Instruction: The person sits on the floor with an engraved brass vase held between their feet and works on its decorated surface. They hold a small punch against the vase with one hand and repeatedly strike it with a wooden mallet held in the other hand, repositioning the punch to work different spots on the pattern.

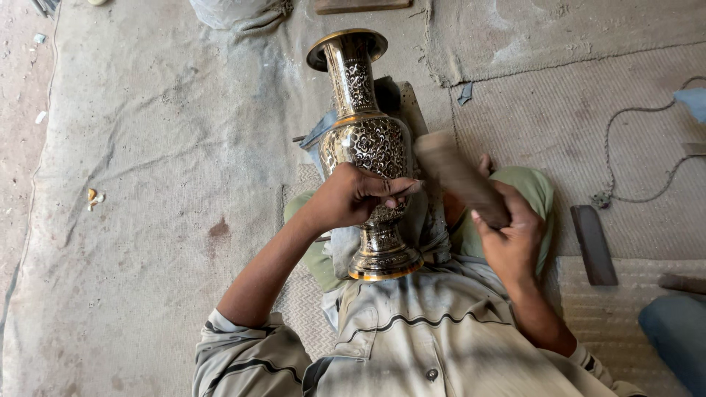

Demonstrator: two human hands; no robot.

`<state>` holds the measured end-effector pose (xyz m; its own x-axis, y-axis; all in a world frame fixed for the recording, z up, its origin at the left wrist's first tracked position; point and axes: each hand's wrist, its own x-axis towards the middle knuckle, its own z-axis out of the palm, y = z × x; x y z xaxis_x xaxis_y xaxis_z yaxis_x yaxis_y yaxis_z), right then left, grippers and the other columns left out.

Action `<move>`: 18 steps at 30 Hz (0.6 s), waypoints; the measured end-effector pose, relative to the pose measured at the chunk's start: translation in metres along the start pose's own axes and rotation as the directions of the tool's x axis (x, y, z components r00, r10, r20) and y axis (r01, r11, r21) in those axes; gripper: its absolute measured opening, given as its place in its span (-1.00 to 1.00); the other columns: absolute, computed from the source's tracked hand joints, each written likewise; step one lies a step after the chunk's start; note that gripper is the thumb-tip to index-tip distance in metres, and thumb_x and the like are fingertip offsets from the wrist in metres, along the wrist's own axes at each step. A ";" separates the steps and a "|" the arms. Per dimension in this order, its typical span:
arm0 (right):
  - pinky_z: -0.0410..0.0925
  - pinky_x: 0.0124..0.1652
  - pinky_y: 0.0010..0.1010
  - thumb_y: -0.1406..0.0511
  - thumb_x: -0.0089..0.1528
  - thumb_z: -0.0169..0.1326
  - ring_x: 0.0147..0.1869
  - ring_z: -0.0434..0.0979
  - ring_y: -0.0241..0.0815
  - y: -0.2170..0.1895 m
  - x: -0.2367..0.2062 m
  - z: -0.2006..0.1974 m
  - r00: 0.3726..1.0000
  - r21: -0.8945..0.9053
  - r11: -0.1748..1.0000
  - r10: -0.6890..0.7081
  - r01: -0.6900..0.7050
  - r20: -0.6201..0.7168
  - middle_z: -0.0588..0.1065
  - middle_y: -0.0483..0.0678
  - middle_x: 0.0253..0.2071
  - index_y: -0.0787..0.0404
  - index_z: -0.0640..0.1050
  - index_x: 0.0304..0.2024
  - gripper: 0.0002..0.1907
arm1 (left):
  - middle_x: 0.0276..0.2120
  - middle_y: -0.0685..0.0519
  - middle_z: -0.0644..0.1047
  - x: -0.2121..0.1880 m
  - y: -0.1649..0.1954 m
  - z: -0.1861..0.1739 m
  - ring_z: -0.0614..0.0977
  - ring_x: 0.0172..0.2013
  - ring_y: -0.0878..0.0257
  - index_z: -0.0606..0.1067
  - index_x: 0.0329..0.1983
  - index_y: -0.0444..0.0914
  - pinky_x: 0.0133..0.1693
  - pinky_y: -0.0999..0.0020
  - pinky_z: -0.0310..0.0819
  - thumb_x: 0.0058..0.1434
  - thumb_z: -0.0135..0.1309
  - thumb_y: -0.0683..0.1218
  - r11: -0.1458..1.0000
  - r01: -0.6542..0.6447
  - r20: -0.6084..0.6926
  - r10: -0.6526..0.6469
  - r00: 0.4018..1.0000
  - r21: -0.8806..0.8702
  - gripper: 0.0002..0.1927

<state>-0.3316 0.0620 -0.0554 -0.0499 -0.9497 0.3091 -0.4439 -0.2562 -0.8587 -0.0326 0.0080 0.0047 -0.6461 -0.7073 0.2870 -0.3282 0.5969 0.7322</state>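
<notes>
The engraved brass vase [365,147] lies lengthwise, mouth far, foot near; left hand [353,195] pinches a hidden tool against it, right hand [511,239] grips a wooden mallet [460,176].

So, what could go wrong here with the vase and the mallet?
The left hand pinches a small tool against the engraved brass vase, close under the wooden mallet in the right hand: a missed blow might hit fingers. The vase lies loosely on the lap, so it could roll, or the tool could skid and scratch it.
</notes>
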 end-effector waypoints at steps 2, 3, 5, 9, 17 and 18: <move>0.41 -0.12 -0.45 0.51 0.17 0.25 -0.14 0.58 -0.31 0.000 -0.001 0.000 0.998 0.031 0.998 0.053 -0.054 0.023 0.57 -0.06 -0.25 0.25 0.54 0.07 -0.59 | -0.30 0.02 0.69 0.000 0.000 0.000 0.75 -0.27 0.21 0.53 0.26 -0.07 -0.17 0.33 0.65 -0.07 0.04 -0.44 1.000 0.009 0.008 -0.009 1.000 0.011 -0.22; 0.41 -0.12 -0.45 0.51 0.19 0.26 -0.16 0.57 -0.31 0.000 0.000 0.000 0.996 0.045 0.996 0.077 -0.078 0.035 0.57 -0.07 -0.28 0.23 0.55 0.06 -0.61 | -0.31 0.03 0.70 0.001 0.000 0.001 0.75 -0.29 0.21 0.53 0.25 -0.07 -0.18 0.33 0.65 -0.06 0.04 -0.44 1.000 0.012 0.010 -0.013 1.000 0.017 -0.22; 0.40 -0.14 -0.47 0.51 0.18 0.25 -0.15 0.57 -0.32 0.000 0.001 0.000 0.999 -0.011 0.999 0.041 -0.041 0.016 0.58 -0.07 -0.24 0.25 0.55 0.08 -0.59 | -0.24 0.02 0.69 0.001 0.000 0.001 0.75 -0.25 0.23 0.51 0.27 -0.06 -0.14 0.34 0.66 0.00 0.05 -0.44 0.999 -0.012 -0.006 0.012 1.000 -0.033 -0.25; 0.39 0.00 -0.51 0.50 0.22 0.26 -0.12 0.52 -0.38 -0.006 0.002 0.000 0.995 0.356 0.930 0.099 -0.090 -0.008 0.52 -0.11 -0.22 0.21 0.56 0.02 -0.67 | -0.25 0.01 0.68 0.001 0.003 -0.001 0.76 -0.25 0.24 0.52 0.26 -0.04 -0.17 0.33 0.63 0.02 0.11 -0.42 0.999 0.005 0.010 -0.005 1.000 -0.036 -0.27; 0.37 0.05 -0.31 0.55 0.08 0.22 -0.17 0.61 -0.15 -0.011 0.001 -0.007 0.989 -0.253 0.959 -0.101 0.125 0.107 0.56 -0.03 -0.27 0.26 0.56 -0.13 -0.69 | -0.29 -0.01 0.68 0.001 0.009 -0.004 0.75 -0.25 0.19 0.57 0.18 -0.09 -0.18 0.30 0.63 -0.12 0.09 -0.42 1.000 0.004 0.069 -0.003 0.998 -0.012 -0.26; 0.36 -0.08 -0.28 0.54 0.00 0.22 -0.15 0.65 -0.08 -0.006 0.005 -0.006 0.985 -0.487 0.864 -0.052 0.128 0.167 0.57 0.01 -0.25 0.31 0.56 -0.12 -0.62 | -0.31 -0.02 0.68 -0.003 0.007 -0.003 0.75 -0.25 0.18 0.59 0.17 -0.12 -0.19 0.28 0.61 -0.14 0.10 -0.42 1.000 -0.009 0.077 0.009 0.997 0.001 -0.27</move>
<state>-0.3351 0.0599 -0.0462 0.1229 -0.9519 0.2807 -0.8255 -0.2550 -0.5036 -0.0310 0.0130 0.0106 -0.7002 -0.6706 0.2450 -0.3229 0.6036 0.7290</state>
